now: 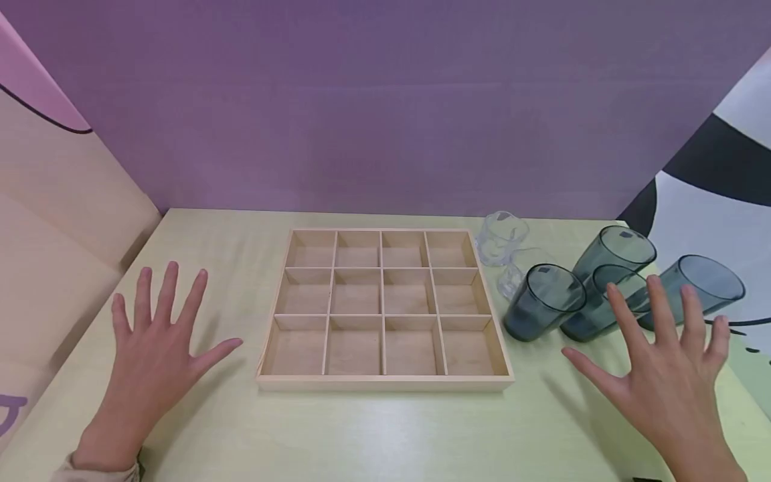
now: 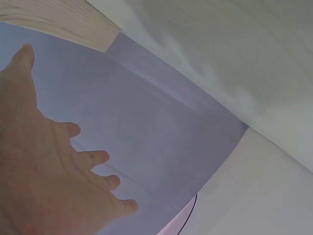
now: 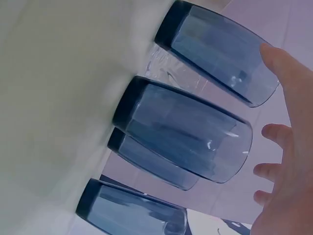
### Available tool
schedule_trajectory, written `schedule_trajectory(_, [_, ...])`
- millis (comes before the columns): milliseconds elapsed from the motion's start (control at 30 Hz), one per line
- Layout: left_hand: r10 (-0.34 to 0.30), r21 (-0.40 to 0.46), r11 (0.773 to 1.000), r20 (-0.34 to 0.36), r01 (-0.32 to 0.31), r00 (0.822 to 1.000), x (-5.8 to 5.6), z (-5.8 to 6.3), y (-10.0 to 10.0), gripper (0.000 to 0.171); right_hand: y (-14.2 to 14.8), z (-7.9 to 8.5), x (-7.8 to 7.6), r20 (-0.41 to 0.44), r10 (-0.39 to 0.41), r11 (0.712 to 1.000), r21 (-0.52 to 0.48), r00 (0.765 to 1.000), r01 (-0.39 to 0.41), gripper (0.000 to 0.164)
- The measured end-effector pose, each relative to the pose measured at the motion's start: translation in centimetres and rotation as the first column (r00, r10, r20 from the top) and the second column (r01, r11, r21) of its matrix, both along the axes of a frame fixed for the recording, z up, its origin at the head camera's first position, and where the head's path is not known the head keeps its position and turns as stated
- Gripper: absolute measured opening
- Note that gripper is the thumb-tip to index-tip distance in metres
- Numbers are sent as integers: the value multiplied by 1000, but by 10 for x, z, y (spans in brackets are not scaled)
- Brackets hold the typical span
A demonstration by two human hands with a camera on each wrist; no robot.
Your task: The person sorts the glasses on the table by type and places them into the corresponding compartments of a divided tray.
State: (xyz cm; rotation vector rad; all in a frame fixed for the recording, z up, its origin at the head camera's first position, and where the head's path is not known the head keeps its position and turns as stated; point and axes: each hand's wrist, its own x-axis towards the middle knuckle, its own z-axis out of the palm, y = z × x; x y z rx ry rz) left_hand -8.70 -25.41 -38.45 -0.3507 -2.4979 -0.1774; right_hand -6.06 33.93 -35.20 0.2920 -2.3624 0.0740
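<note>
My left hand point(image 1: 158, 358) hovers above the left side of the table with its fingers spread, holding nothing. On the right, my right hand point(image 1: 671, 375) is also spread and holds nothing, nearest to several tall blue-grey glasses. One such glass point(image 1: 545, 301) stands closest to the wooden box; the right wrist view shows another glass point(image 3: 183, 129) upright beside the hand. Two small clear glasses point(image 1: 502, 237) stand behind them, partly hidden. Between the hands lies a shallow wooden compartment box point(image 1: 385, 383), its compartments bare.
The pale wooden table point(image 1: 373, 435) meets a purple panel point(image 1: 385, 134) at the back. A beige side panel point(image 1: 54, 268) borders the left, and a black-and-white patterned panel point(image 1: 717, 194) the right. A small dark object point(image 1: 647, 479) shows at the bottom edge.
</note>
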Motion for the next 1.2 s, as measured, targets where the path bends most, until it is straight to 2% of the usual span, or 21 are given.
schedule_trajectory(133, [-49,2,999,55,49,997,-2,1,7,99,-5,6,-1,-3,14,1000,-3,1000,-14,104])
schedule_trajectory(267, [-177,29,984,113,174,978,-2,5,25,95,-9,15,-1,36,49,999,-2,998,-49,103])
schedule_trajectory(333, [-241,68,970,157,233,958,-1,7,34,90,-12,22,-4,52,100,995,-3,994,-100,99])
schedule_trajectory(400, [-288,132,955,215,265,933,2,8,41,87,-15,30,-6,97,148,989,-1,984,-148,96])
schedule_trajectory(533, [-347,268,926,329,266,878,7,11,51,81,-22,45,-16,146,224,973,21,963,-230,88])
schedule_trajectory(667, [-388,362,899,405,245,828,6,12,55,69,-29,60,-24,227,225,971,31,948,-238,74])
schedule_trajectory(833, [-440,475,854,444,211,781,4,9,53,60,-42,74,-35,414,184,979,-1,892,-202,70])
schedule_trajectory(900, [-470,521,830,462,198,752,5,7,51,57,-46,77,-40,450,191,978,-14,872,-207,68])
schedule_trajectory(967, [-515,580,793,475,186,713,6,5,48,56,-49,80,-45,457,195,977,-16,868,-212,64])
schedule_trajectory(1033, [-571,655,739,486,158,662,7,4,47,55,-52,81,-49,446,209,975,-27,870,-220,61])
schedule_trajectory(1100, [-618,726,681,499,96,607,10,4,47,56,-56,79,-52,428,232,970,-35,873,-240,58])
schedule_trajectory(1167, [-650,778,627,508,23,565,12,6,47,57,-60,76,-54,424,261,964,-59,867,-261,55])
schedule_trajectory(1200, [-658,794,608,514,-15,550,14,7,48,58,-62,74,-55,424,275,960,-68,863,-272,54])
